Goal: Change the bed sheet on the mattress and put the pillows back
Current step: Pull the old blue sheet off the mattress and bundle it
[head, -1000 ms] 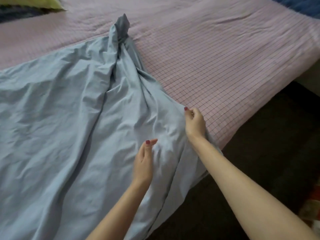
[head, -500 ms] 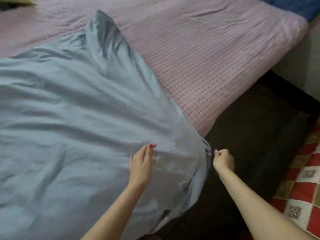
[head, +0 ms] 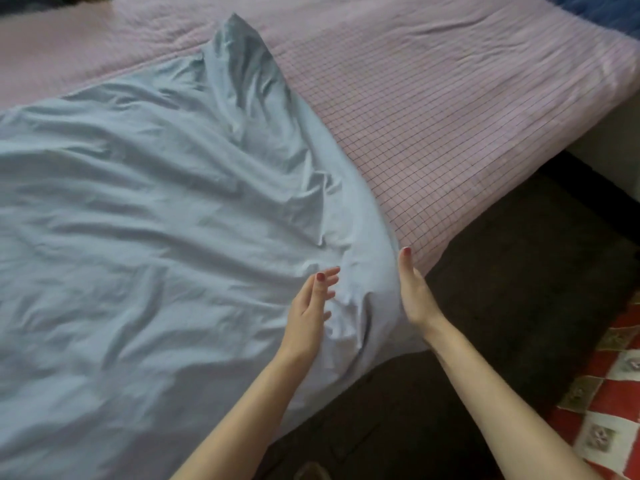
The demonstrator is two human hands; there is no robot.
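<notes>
At the near edge of the bed, both forearms reach in from the bottom of the view. The left hand (head: 310, 306) rests palm-side on the blue sheet (head: 138, 237), fingers straight and loosely spread, gripping nothing. The right hand (head: 414, 292) lies flat along the sheet's right border where it folds over the mattress side, fingers straight and together, pressed against the cloth; only its back and thumb side show, so whether any cloth is caught under the palm cannot be told.

The sheet covers the left and near part of the mattress (head: 450, 116) and runs off the left and bottom edges of the view, so its full extent is cut off. Its visible long axis runs from the lower left up to a raised, bunched peak at the far middle, which points away from the person toward the far side of the bed. Creases fan out from that peak down toward the hands. The near hem hangs over the bed edge.

Right of the sheet the pink checked mattress cover lies bare, wrinkled toward its far right corner. Below it is dark floor (head: 519, 271), with a red and white patterned rug (head: 602, 410) at the lower right, cut by the frame. Dark blue cloth (head: 606, 8) at the top right and a dark shape at the top left are too cropped to make out
</notes>
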